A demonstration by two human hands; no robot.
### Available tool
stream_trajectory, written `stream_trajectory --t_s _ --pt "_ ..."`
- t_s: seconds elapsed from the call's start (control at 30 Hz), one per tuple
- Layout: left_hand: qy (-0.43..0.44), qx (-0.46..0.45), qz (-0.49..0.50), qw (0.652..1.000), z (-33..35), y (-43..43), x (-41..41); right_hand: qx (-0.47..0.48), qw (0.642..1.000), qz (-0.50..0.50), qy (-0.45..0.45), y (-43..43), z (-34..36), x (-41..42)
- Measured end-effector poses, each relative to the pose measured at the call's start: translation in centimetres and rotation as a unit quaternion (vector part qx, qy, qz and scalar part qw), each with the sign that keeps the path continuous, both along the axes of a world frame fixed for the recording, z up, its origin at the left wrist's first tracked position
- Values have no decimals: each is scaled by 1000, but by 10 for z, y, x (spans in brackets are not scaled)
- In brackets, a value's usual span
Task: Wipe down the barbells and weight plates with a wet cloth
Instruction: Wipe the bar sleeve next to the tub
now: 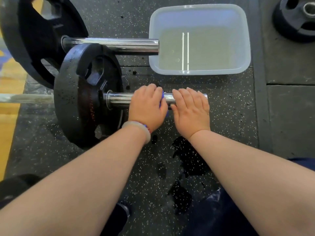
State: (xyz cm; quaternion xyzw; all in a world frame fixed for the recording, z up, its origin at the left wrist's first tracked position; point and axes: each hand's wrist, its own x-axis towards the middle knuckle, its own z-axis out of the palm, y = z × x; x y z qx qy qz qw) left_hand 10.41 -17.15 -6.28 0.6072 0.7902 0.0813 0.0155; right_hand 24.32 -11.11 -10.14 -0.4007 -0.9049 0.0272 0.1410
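Forearms lead to left hand, fingers curled round soft blue cloth wrapped on rigid chrome barbell sleeve; right hand beside it, fingers straight, resting on sleeve end. Steel likely heavy, slick when wet: grip encircling. Black rubber weight plate left of left hand.

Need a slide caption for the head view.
Left hand grips a blue cloth around the near barbell beside its weight plate; right hand rests flat on the bar's end, water tub beyond.

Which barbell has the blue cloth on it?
The nearer barbell, where the left hand grips the cloth; the farther one, ending at the tub, is untouched.
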Motion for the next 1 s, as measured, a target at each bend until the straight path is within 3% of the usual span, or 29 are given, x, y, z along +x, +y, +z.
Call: stream_trajectory --t_s 0.03,0.17,0.23,0.43,0.57,0.67,0.87,1.0 --pt "7 -9 10 1000 3 -1 -7 2 1000 6 -2 1 0 1" --pt "22 -122 220 968 18 -1 -47 -6 1000 10 -7 0 3 2" --pt "29 -152 197 968 23 12 -40 -9 1000 6 3 -1 2 1" --pt "-49 -85 42 994 14 33 9 -5 999 19 27 1 -1 5" --pt "-17 -112 135 984 12 11 -35 5 1000 24 19 1 0 7" --pt "-11 -84 186 979 15 0 -33 0 1000 17 17 -2 1 6" --pt "-71 -79 44 993 11 28 17 -12 999 47 20 -5 5 15" --pt "-63 -116 40 990 21 8 -6 -56 998 6 18 -20 16 11"
